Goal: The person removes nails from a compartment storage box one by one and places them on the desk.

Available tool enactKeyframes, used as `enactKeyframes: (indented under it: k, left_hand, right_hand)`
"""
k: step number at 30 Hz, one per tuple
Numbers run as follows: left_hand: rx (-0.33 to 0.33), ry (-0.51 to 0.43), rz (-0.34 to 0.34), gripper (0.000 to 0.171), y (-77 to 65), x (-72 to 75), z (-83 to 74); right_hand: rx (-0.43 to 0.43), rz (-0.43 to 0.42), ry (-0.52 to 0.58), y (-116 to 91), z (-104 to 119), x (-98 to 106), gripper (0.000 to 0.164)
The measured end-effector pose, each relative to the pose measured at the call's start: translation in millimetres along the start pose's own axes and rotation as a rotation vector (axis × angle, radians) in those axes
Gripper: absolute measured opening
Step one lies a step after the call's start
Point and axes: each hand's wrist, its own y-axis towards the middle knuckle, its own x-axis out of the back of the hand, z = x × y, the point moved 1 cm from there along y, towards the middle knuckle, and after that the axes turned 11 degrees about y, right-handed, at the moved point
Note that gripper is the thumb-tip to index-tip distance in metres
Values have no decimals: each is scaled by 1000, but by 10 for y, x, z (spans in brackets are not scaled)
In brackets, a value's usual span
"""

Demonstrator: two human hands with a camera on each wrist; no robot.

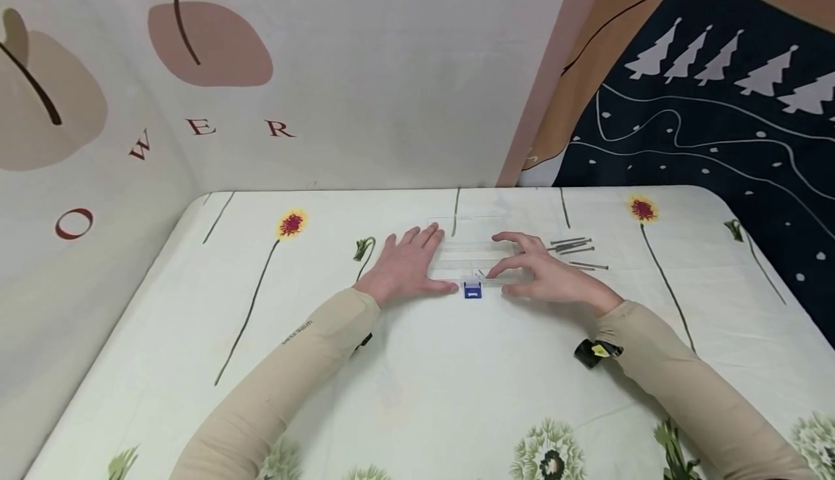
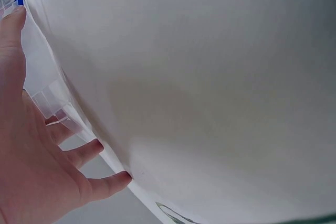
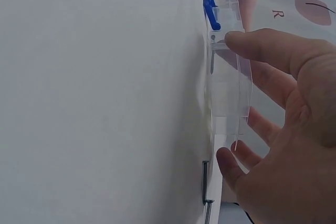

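Note:
A clear plastic box (image 1: 459,255) with a blue latch (image 1: 472,290) at its front lies on the table between both hands. My left hand (image 1: 409,266) spreads along the box's left side, its thumb close to the latch; the left wrist view shows its fingers stretched apart. Over the right part of the box is my right hand (image 1: 551,273), fingers apart and slightly bent. In the right wrist view its thumb (image 3: 244,43) is by the box front, nothing pinched. A dark nail-like piece (image 3: 212,56) shows through the clear plastic near the latch.
Several long metal nails (image 1: 574,248) lie just right of the box, beside the right hand. The flower-printed tablecloth (image 1: 424,393) covers the table. A hanging cloth (image 1: 391,103) rises behind its far edge, and a dark tree-patterned cloth (image 1: 717,125) hangs at the right.

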Motion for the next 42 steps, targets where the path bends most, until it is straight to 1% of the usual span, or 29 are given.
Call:
enactKeyframes:
  k: [4, 12, 19, 29, 34, 42]
  left_hand:
    - [-2, -9, -2, 105, -5, 4, 0]
    - [2, -12, 1, 104, -8, 10, -1]
    - [-1, -7, -1, 104, 1, 3, -1]
    - [1, -7, 4, 105, -2, 9, 2]
    - [-1, -9, 1, 105, 1, -1, 1]
    - [-1, -10, 3, 105, 9, -1, 6]
  right_hand:
    - [-17, 1, 4, 0, 9, 3, 22]
    - [-9, -12, -18, 5, 11, 7, 19]
    - [-29, -7, -20, 5, 31, 13, 18]
    - [-2, 0, -43, 18, 15, 9, 15]
    - [3, 1, -74, 31, 2, 1, 14]
    - [0, -3, -92, 35, 10, -2, 15]
